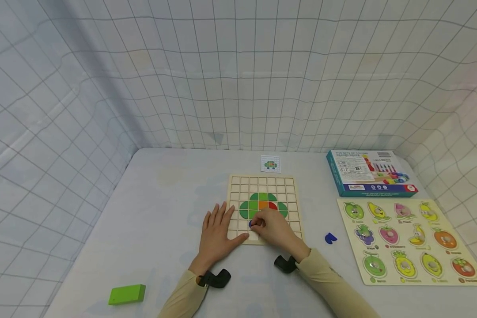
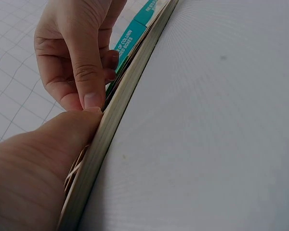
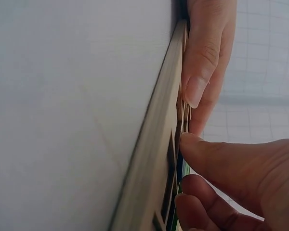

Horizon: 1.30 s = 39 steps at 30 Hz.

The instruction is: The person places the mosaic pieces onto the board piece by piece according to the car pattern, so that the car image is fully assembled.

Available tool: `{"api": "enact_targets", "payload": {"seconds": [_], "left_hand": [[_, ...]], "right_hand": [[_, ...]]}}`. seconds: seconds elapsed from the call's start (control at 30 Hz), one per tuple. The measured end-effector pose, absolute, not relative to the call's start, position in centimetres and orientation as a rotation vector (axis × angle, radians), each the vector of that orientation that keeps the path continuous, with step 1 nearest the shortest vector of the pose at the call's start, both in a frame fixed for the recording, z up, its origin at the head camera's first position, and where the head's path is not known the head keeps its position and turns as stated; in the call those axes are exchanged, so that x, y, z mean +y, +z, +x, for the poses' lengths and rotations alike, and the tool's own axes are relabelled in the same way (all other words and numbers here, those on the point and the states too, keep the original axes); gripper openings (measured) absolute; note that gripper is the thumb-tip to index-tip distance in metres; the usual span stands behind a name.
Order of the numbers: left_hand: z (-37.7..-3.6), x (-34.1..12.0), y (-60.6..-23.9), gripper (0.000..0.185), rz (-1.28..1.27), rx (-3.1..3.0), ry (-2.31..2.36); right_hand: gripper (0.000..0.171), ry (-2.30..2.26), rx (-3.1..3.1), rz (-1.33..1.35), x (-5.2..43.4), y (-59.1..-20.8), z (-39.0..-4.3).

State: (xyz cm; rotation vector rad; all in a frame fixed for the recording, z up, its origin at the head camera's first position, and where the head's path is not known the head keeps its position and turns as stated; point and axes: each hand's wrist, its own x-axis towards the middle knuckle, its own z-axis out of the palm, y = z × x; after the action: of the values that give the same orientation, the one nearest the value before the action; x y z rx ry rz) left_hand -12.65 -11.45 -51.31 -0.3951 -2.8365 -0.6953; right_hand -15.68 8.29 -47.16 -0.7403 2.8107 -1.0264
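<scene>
A wooden grid board (image 1: 240,187) lies on the white table, with green, orange and red pieces (image 1: 253,206) set in its middle cells. My left hand (image 1: 217,233) rests with its fingers spread along the board's left edge, thumb toward the near edge. Over the lower cells, my right hand (image 1: 274,229) pinches a small blue piece (image 1: 251,224) between thumb and fingers, close on the board. The right fingers cover part of that piece. In the right wrist view, the right thumb (image 3: 216,156) and curled fingertips meet at the board's surface.
Two-lobed blue pieces (image 1: 331,238) lie right of the board. Behind it is a small pattern card (image 1: 270,164). A fruit puzzle board (image 1: 389,212) and a printed box (image 1: 371,173) occupy the right side. A green block (image 1: 127,294) sits front left. Gridded cloth walls (image 1: 222,88) surround the table.
</scene>
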Motion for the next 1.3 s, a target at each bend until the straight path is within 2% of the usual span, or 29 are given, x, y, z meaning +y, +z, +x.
{"api": "enact_targets", "payload": {"seconds": [0.27, 0.53, 0.97, 1.17, 1.3], "left_hand": [[-12.7, -11.4, -51.3, 0.087, -0.391, -2.837, -0.691], [-12.8, -11.3, -51.2, 0.087, -0.384, -2.852, -0.696], [-12.6, -11.3, -51.0, 0.087, -0.383, -2.85, -0.702], [-12.6, -11.4, -51.0, 0.087, -0.376, -2.855, -0.716], [-12.6, -11.3, -51.0, 0.087, -0.371, -2.864, -0.714]], "right_hand": [[0.005, -1.012, 2.843, -0.751, 9.1, -47.2, -15.6], [0.006, -1.036, 2.931, -0.649, 13.2, -46.1, -14.6], [0.017, -0.921, 3.041, -0.251, 23.1, -46.8, -12.3], [0.033, -0.891, 2.969, -0.073, 25.4, -46.9, -11.4], [0.033, -0.872, 2.948, -0.035, 25.8, -47.2, -11.2]]}}
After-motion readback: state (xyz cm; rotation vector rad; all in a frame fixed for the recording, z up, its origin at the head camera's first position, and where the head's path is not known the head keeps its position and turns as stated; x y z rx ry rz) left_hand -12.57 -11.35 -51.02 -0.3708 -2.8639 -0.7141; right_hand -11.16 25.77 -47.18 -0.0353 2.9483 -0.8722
